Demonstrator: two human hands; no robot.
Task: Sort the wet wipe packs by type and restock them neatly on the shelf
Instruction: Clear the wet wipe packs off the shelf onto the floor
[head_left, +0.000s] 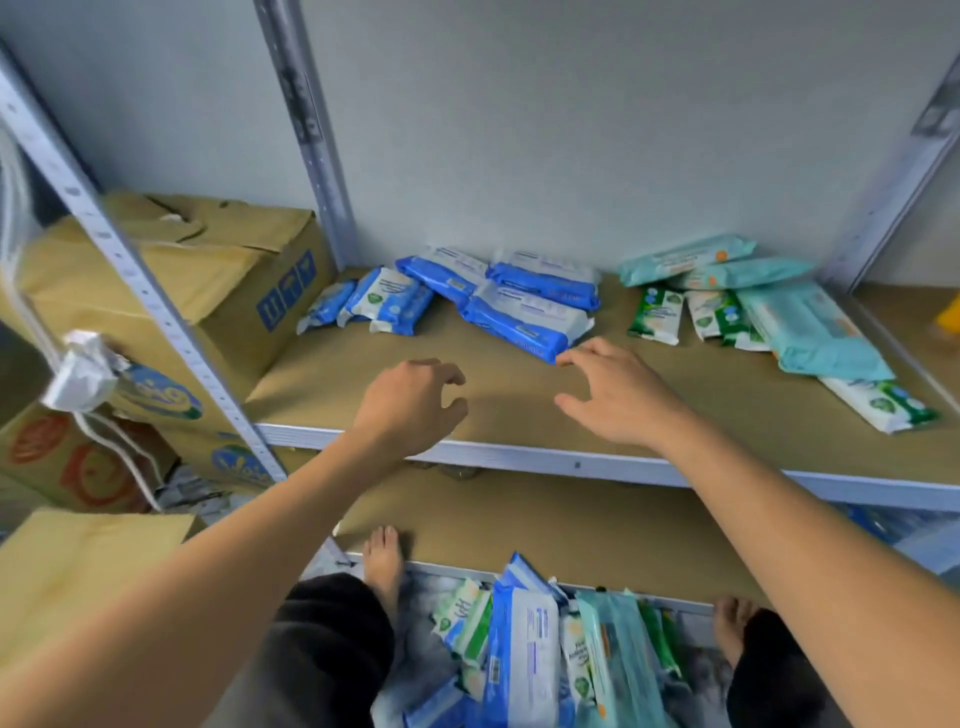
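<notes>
- Shelf (322, 384) lies under both hands.
- Left hand (410, 400) hovers, fingers loosely curled, holding nothing.
- Right hand (618, 395) spread open, fingertips at blue pack (524, 317) corner.

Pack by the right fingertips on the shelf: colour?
The pack is blue with a white top panel; head view, the only one.

The shelf board (363, 384) is matt brown, like pressed fibreboard, faintly grainy. Its front rail (519, 454) and the perforated upright (317, 156) are pale painted metal with a dull sheen. The blue packs (524, 317) and teal packs (810, 332) are soft plastic film, smooth and lightly glossy, while the box (171, 270) is plain matt cardboard.
</notes>
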